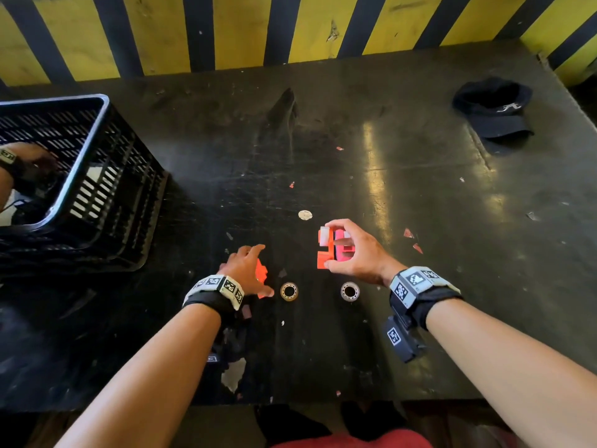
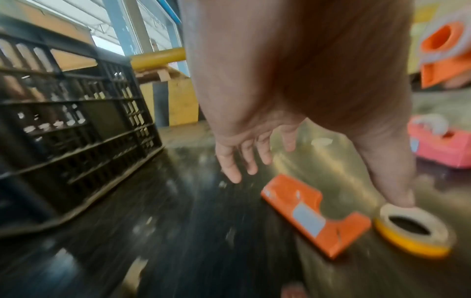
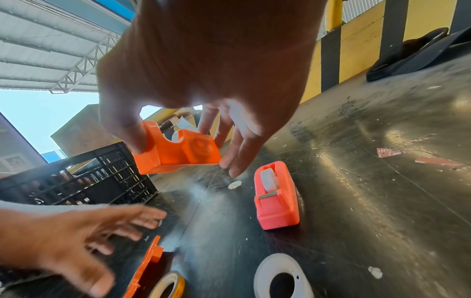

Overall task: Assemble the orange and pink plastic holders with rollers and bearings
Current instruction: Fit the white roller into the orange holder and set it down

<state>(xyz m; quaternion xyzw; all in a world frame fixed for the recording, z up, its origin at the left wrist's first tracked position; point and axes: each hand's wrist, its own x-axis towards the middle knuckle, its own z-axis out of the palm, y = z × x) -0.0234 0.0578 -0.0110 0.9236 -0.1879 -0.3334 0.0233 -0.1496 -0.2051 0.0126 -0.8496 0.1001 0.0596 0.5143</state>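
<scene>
A scuffed black table [image 1: 387,176] runs up to a wall of yellow and black stripes, and every place here is given from the pink holder [image 3: 276,199] that lies flat on that table.

Far to its left stands a black slatted crate [image 1: 106,176], with another person's hand [image 1: 29,160] reaching inside it. Nearer, still to the left, the person's left hand [image 1: 247,270] hangs low over the table with fingers spread and straight, holding nothing. Beneath its palm lies a flat orange side plate [image 2: 313,214], its long axis running away from the person, and beside that plate a yellow-edged tape roll [image 2: 414,228] sits flat, the thumb touching its rim.

Just left of the pink holder and raised above the table, the right hand [image 1: 355,250] grips the orange holder [image 3: 178,151], thumb at the near end and fingers at the far end. A white roller shows in its open top. A second, clear tape roll [image 1: 350,291] lies toward the person from the pink holder.

The left hand is by far the nearer to the plate, so the likely next move is for it to lift that plate and bring it to the open side of the held body. Nothing stands between them; the yellow-edged roll is close enough to be knocked. A white disc [image 1: 305,215] lies beyond the holders, red scraps [image 1: 412,239] to the right, and a black cap [image 1: 494,108] far right.
</scene>
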